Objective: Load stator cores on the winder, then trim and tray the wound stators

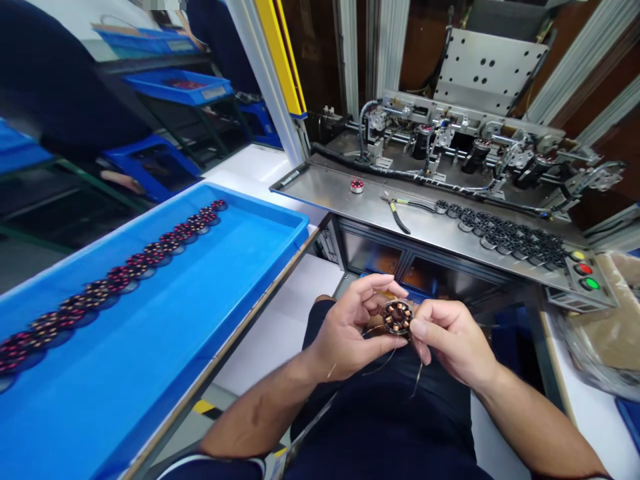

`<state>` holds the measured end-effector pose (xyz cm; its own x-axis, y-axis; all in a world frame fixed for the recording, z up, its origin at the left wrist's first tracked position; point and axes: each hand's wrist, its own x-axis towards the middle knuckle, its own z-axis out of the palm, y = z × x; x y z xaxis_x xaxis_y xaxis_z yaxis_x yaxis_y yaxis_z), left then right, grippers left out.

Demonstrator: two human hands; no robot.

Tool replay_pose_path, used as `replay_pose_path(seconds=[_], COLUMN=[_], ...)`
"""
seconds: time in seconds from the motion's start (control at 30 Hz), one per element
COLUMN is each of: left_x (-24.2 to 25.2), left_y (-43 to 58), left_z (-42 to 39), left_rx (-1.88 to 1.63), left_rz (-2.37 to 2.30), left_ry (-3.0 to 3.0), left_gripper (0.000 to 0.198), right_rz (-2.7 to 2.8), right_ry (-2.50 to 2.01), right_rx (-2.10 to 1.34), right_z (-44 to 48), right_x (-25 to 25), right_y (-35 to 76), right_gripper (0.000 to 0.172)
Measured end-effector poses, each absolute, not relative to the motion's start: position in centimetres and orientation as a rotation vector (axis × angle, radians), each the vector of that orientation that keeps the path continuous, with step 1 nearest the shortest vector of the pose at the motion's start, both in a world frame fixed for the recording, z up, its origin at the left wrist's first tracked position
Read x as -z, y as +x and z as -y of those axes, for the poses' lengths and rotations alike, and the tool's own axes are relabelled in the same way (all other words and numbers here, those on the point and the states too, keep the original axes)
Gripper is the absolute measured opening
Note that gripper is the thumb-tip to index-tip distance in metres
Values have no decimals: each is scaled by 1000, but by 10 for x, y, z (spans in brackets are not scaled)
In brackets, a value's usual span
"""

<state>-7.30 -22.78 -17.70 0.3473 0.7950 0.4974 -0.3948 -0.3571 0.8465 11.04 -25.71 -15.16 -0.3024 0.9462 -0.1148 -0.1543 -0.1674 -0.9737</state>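
A seated worker holds one copper-wound motor stator (pixel 398 325) above the lap, between tray and machine, the left hand (pixel 347 330) curled around one side with its thumb below, the right hand (pixel 457 340) pinching the opposite rim between thumb and fingers; whether the right fingertips also grip a wire cannot be told. Coils are in place on the piece, but at least two loose wire ends (pixel 418 381) trail beneath it, suggesting that its winding is done and its leads are unfinished. One blue tray (pixel 210 300) at left carries a long row of wound stators (pixel 150 257), apparently the completed share, overlapping too closely to count. On the steel ledge (pixel 323 190) sit one red-and-silver stator (pixel 357 186), one pair of cutters (pixel 399 219) with parted handles, and a crowded bank of black cores (pixel 515 235), too tightly packed to number, which show no copper and seem to be the work left. Three push buttons (pixel 583 269), yellow, red and green, top the control box (pixel 575 301) at right.
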Motion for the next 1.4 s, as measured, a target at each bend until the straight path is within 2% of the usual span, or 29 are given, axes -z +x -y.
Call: replay_pose_path(seconds=[0.27, 0.33, 0.43, 0.5, 0.7, 0.9, 1.0, 1.1, 1.23, 1.33, 1.4], left_x=[180, 181, 180, 178, 173, 177, 180, 182, 183, 182, 181], left_y=[-81, -82, -79, -76, -75, -73, -66, -58, -55, -59, -63], left_z=[224, 224, 227, 231, 240, 234, 231, 232, 238, 242, 243], left_rx=[-1287, -1315, -1370, -1373, -1294, -1099, -1062, -1132, -1319, -1438, -1512], left_rz=[-370, -383, -389, -375, -439, -419, -374, -444, -575, -616, -607], left_ry=[1354, 1430, 1571, 1640, 1592, 1187, 1081, 1042, 1242, 1498, 1669], left_gripper=[65, 67, 70, 72, 67, 38, 47, 55, 36, 44, 51], right_rz=[1696, 1723, 1570, 1520, 1468, 1420, 1458, 1473, 1420, 1397, 1406], right_ry=[-893, -926, -974, -997, -1038, -1009, -977, -957, -998, -961, -911], right_rx=[-1647, -1494, -1214, -1147, -1086, -954, -853, -809, -879, -926, -959], right_z=[261, 259, 258, 259, 270, 277, 278, 280, 281, 280, 278], right_x=[166, 160, 148, 143, 151, 161, 162, 165, 170, 170, 169], right_y=[138, 144, 140, 131, 114, 112, 108, 105, 106, 106, 104], right_gripper=[33, 32, 41, 44, 26, 17, 15, 16, 21, 16, 18])
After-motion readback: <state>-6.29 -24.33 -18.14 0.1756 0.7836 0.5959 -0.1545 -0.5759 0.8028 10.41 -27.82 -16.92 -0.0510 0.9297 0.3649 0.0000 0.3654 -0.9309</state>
